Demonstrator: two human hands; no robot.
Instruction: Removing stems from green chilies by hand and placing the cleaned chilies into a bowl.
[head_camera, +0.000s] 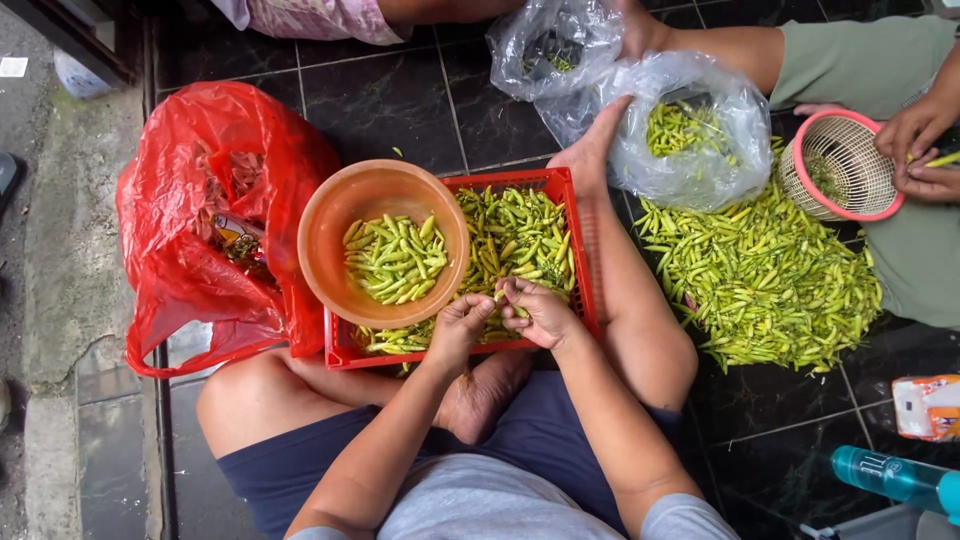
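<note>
The person sits on the dark tiled floor (400, 90) with both hands over a red plastic crate (575, 215) full of small green and yellow chili peppers (515, 235). The left hand (462, 325) and the right hand (540, 312) meet above the crate's near edge, fingers curled in and pinched together on a single small chili (500, 293) held between them; neither hand is spread open. An orange plastic bowl (335, 215) sits on the crate's left part, holding a smaller heap of chilies. Just left of the crate lies a crumpled red plastic bag (190, 220). To the right of the crate a large loose pile of chilies (765, 280) is spread on the floor. Beyond it, another person's hand (592, 150) holds open a clear plastic bag (700, 120) with chilies inside, and further right a co-worker's hands (915, 150) work beside a small pink basket (845, 165). A teal bottle (895, 478) lies at the lower right
</note>
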